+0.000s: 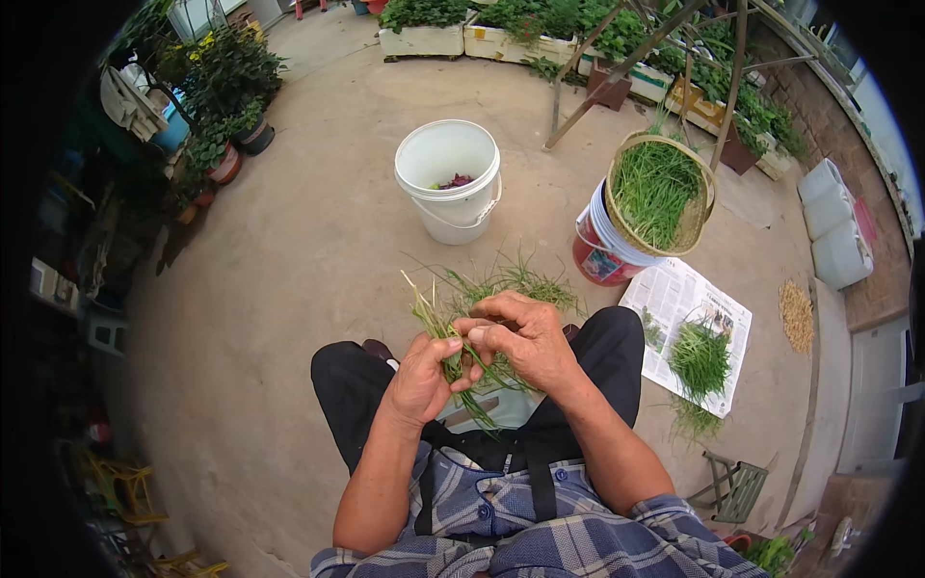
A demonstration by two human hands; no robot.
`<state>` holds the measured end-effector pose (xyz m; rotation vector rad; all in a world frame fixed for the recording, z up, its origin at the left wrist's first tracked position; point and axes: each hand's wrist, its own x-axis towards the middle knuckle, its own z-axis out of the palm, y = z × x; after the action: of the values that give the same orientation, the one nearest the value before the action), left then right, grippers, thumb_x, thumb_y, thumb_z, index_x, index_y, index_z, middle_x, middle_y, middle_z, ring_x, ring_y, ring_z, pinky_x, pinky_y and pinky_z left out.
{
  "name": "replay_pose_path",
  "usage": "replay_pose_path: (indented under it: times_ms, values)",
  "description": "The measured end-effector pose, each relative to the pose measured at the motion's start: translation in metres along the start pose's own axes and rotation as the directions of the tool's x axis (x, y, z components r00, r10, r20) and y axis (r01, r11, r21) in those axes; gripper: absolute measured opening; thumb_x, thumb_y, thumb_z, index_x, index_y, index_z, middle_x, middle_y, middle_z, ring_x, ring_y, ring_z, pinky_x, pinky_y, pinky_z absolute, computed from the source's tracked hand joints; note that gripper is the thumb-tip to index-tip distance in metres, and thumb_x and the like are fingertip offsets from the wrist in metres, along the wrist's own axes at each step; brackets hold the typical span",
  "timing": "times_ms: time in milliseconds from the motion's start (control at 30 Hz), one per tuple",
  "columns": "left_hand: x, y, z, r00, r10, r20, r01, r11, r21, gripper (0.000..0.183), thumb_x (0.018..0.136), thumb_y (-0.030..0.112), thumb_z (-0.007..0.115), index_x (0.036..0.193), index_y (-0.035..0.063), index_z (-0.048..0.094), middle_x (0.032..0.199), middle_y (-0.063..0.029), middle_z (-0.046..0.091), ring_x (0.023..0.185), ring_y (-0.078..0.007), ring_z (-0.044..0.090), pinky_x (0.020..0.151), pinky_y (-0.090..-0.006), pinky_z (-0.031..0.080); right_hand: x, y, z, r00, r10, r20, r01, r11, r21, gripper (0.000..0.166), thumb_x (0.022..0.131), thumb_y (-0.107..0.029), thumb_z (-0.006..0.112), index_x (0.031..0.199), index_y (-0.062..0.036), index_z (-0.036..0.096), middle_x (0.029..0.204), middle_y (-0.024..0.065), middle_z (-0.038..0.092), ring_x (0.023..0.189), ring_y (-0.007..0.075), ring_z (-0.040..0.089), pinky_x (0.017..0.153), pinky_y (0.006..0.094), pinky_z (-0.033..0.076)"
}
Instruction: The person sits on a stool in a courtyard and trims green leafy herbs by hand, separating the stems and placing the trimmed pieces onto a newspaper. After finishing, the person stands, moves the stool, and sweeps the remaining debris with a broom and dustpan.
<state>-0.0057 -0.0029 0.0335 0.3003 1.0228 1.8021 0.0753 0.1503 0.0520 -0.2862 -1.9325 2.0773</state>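
Observation:
My left hand (423,379) is closed around a small bunch of thin green stalks (432,318), pale ends up and green ends hanging over my lap. Against the bunch, the thumb and fingers of my right hand (517,336) pinch at some strands. Loose green stalks (524,285) lie on the ground just beyond my hands. A white plastic bucket (457,217) with purple and green scraps inside stands ahead. To its right, a woven basket (707,206) full of long green leaves rests tilted on a second bucket (603,246). A green bunch (701,361) lies on a newspaper (654,289) at the right.
A small folding stool (741,491) is at the lower right. White plastic jugs (838,231) and a pile of tan pieces (796,316) are by the right wall. A wooden frame (600,90) and foam planters (423,41) stand ahead; potted plants (253,134) are at left.

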Motion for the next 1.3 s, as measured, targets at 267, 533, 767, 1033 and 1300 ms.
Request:
replay_pose_path:
  times_ms: [267,533,767,1033,1300]
  values:
    - [-0.007,-0.008,-0.002,0.997,-0.062,0.054,0.059,0.997,0.055,0.026,0.089,0.019,0.045,0.106,0.0017,0.056,0.081,-0.0107,0.062,0.060,-0.0093,0.051,0.045,-0.0184,0.029,-0.002,-0.001,0.010,0.960,0.218,0.174,-0.245,0.958,0.152,0.016,0.081,-0.006,0.063,0.093,0.0055,0.066,0.075,0.0068,0.064,0.049,0.0096,0.056,0.043,0.0219,0.043]
    - [-0.010,0.004,0.000,0.999,-0.048,-0.020,0.049,0.997,0.055,0.040,0.088,0.020,0.046,0.115,-0.0077,0.054,0.094,-0.0190,0.065,0.060,-0.0139,0.055,0.044,-0.0213,0.032,0.000,0.023,0.009,0.957,0.273,-0.096,-0.212,0.889,0.406,0.010,0.084,-0.005,0.062,0.084,0.0040,0.066,0.070,0.0057,0.062,0.052,0.0091,0.050,0.045,0.0241,0.040]
    - [-0.007,0.002,-0.004,0.960,0.099,-0.261,-0.041,0.974,0.221,0.034,0.088,0.018,0.046,0.104,-0.0071,0.062,0.091,-0.0123,0.065,0.054,-0.0086,0.050,0.041,-0.0190,0.029,0.003,0.038,-0.006,0.920,0.324,-0.221,-0.203,0.876,0.438,0.014,0.087,-0.015,0.064,0.086,-0.0009,0.066,0.069,0.0017,0.061,0.057,0.0101,0.057,0.055,0.0264,0.050]
    - [-0.008,0.000,-0.010,0.875,0.256,-0.410,-0.154,0.951,0.267,0.018,0.082,0.009,0.068,0.096,-0.0027,0.065,0.081,-0.0041,0.062,0.049,-0.0028,0.040,0.042,-0.0169,0.029,-0.003,0.035,-0.001,0.911,0.375,-0.173,-0.271,0.859,0.435,0.013,0.087,-0.013,0.063,0.085,0.0002,0.066,0.069,0.0011,0.060,0.059,0.0095,0.058,0.055,0.0236,0.048]
    - [-0.007,-0.006,0.003,0.937,0.219,-0.272,-0.149,0.955,0.256,0.014,0.078,0.000,0.071,0.091,-0.0010,0.066,0.081,-0.0025,0.064,0.072,-0.0080,0.058,0.065,-0.0213,0.046,-0.010,0.027,0.010,0.944,0.322,-0.071,-0.278,0.893,0.354,0.009,0.085,-0.005,0.060,0.086,0.0020,0.066,0.069,0.0028,0.061,0.060,0.0090,0.057,0.055,0.0221,0.046]
